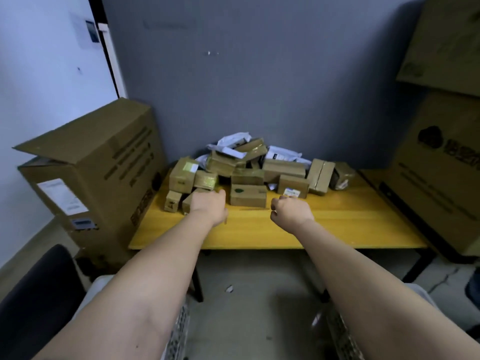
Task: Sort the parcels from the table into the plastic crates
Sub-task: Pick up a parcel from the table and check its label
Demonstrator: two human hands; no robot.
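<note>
A heap of small cardboard parcels and white mailer bags lies at the back of the yellow table. My left hand is stretched out over a small brown parcel at the heap's left front; its fingers are hidden, so a grip cannot be judged. My right hand hovers over the table with fingers curled and nothing in them, just in front of a labelled parcel. Perforated pale plastic crates show under my forearms at the bottom.
A tall cardboard carton stands against the table's left end. Large cartons are stacked at its right end. A dark chair sits at lower left. A grey wall backs the table, with bare floor in front of it.
</note>
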